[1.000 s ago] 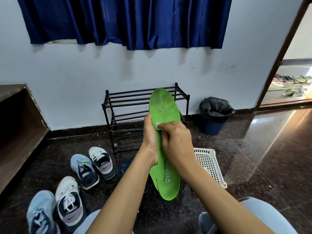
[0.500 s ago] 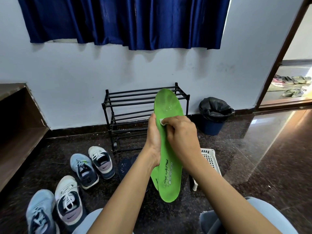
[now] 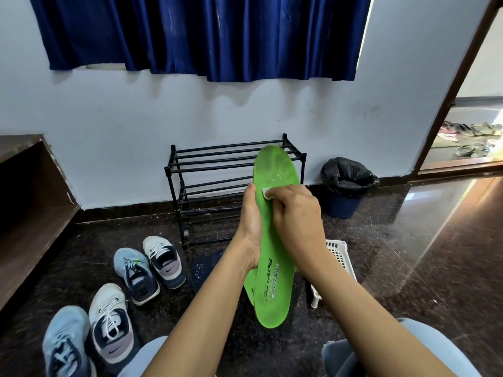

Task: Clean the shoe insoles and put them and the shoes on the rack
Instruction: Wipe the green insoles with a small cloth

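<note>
Up in front of the black rack (image 3: 217, 159), your left hand (image 3: 251, 224) grips the bright green insole (image 3: 275, 295) upright while your right hand (image 3: 296, 216) pinches a small white wipe (image 3: 266, 193) against it. Near its heel you can read "ALL DAY COMFORT"; pale flecks dot its toe

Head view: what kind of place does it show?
Probably a room in a home, near an entrance: a black shoe rack against the wall, sneakers on the dark polished floor, a blue curtain above.
</note>
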`<act>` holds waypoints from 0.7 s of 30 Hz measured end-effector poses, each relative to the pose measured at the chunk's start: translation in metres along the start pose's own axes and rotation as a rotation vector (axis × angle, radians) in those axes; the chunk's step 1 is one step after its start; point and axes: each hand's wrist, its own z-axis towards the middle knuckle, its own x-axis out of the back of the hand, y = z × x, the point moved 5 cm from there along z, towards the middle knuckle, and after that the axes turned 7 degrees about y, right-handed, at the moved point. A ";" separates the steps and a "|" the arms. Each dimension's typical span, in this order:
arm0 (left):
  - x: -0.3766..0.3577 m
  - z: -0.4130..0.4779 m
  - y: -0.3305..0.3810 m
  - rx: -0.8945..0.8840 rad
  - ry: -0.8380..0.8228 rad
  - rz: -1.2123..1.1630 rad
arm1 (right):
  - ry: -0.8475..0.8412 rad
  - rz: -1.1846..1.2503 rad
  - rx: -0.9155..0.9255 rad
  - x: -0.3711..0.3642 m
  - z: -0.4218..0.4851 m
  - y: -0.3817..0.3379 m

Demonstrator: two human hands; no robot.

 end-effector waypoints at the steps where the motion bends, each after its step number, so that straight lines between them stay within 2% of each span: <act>1: 0.001 0.001 0.000 -0.003 0.007 -0.004 | 0.000 0.001 0.001 -0.001 -0.004 -0.002; 5: 0.005 0.005 0.007 -0.054 0.032 -0.056 | -0.041 0.004 0.015 -0.006 -0.015 -0.007; 21: -0.003 0.001 -0.001 -0.023 -0.017 -0.020 | 0.023 -0.008 -0.019 0.005 -0.001 0.004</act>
